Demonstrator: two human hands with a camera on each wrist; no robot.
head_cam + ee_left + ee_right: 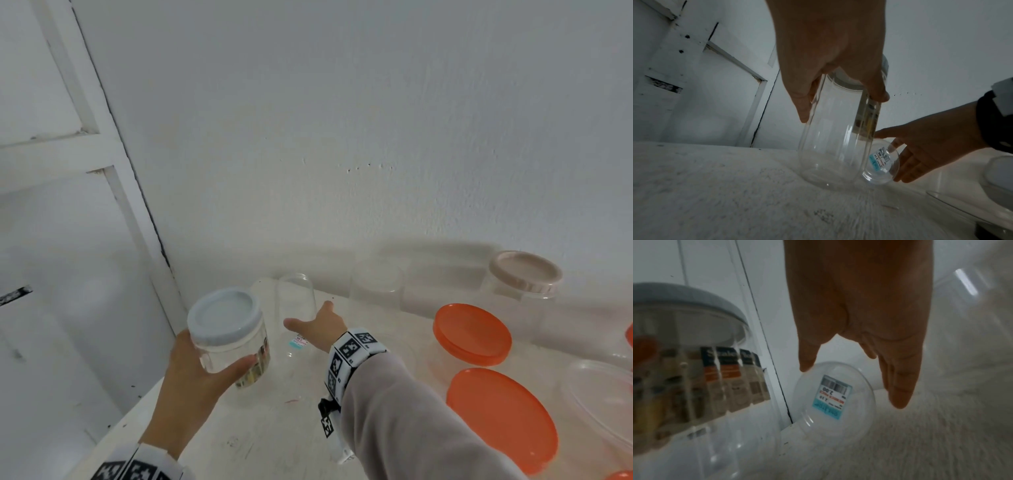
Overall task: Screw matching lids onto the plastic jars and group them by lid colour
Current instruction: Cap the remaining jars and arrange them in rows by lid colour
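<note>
The lidless clear jar (833, 395) lies on its side at the table's (260, 442) far left corner; it looks light, slick and likely to roll, so grasping around its body suits. The right hand (322, 325) reaches with fingers spread. The left hand (191, 373) clasps the blue-lidded jar (227, 337).

a white wall (342, 120) behind – a white panelled door (51, 205) at left.
</note>
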